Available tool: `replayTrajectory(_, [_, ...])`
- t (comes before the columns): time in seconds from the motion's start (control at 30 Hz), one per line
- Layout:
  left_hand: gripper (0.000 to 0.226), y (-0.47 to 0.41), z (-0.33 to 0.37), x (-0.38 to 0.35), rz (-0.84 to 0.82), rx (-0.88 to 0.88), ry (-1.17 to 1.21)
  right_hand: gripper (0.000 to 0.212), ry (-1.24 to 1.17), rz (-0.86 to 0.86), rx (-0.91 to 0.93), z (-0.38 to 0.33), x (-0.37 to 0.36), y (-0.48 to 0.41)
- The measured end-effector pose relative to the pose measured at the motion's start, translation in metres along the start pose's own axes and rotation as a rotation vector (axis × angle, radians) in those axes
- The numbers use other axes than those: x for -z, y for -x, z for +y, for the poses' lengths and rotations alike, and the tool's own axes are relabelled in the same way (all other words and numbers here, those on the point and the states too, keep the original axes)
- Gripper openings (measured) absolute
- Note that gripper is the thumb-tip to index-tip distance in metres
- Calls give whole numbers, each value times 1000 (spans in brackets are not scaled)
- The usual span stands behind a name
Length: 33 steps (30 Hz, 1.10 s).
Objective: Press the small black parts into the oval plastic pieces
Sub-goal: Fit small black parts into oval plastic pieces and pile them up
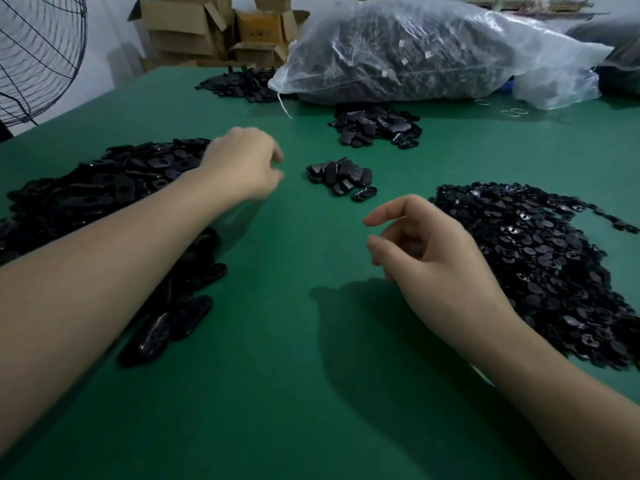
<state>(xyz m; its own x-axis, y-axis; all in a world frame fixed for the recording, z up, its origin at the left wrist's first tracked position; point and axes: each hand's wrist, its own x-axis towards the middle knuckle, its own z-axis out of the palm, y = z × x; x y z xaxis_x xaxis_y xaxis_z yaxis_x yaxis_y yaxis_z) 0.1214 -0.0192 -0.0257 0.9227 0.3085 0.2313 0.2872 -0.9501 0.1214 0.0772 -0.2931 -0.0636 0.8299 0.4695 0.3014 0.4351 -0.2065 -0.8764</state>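
Green table covering [277, 375] is lying nearest, with both bare forearms reaching across it from the bottom corners.

Right hand [433, 251] is hovering above the cloth just left of the right pile; its index finger and thumb are standing loosely curved with a clear gap between them, and nothing is showing in that gap.

Left hand [242, 164] is hanging, knuckles up, over the inner edge of the left pile; its fingers are pointing down and are blurred, so whether it is holding anything cannot be told.

Heap of oval plastic pieces [104, 188] is spreading along the left, under and beside the left forearm; some glossy ovals are straying toward the near edge.

Pile of small black parts [540, 258] is sprawling on the right, beside the right wrist.

Small central heap [341, 178] of dark ovals is sitting between the hands and farther out; a second heap [375, 126] is lying behind it; a third [239, 84] is resting near the far edge.

Clear plastic bag [433, 50], stuffed with dark parts, is lying across the back; rubber bands [516, 112] are lying near it.

Cardboard boxes [187, 29] are stacking up behind; faint print on one is showing, too blurred to read.

Wire fan guard [38, 53] is standing at far left.
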Motion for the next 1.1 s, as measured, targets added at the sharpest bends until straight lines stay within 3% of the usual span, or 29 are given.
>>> replayTrajectory(0.1, [37,14,-19,1,-84,44,-303,18,64,80,10,-1,10,-4])
replayTrajectory(0.23, [27,21,-31,-4,-85,42,-356,22,176,190,23,1,21,-12])
replayTrajectory(0.4, [11,22,-39,-4,9,-26,-256,24,511,280,26,9,32,-18])
replayTrajectory(0.6, [17,32,-38,0,116,-133,-89,29,1006,126,-37,13,29,-20])
replayTrajectory(0.8, [15,67,-9,2,139,-169,464,49,1081,-33,-122,14,21,-23])
replayTrajectory(0.93, [10,90,2,9,68,-121,870,43,1075,-17,-93,13,23,-23])
replayTrajectory(1.0, [9,99,0,8,73,-118,858,37,1088,-4,-66,12,23,-23])
replayTrajectory(1.1, [12,108,-9,7,120,-145,564,27,1086,27,4,12,22,-22])
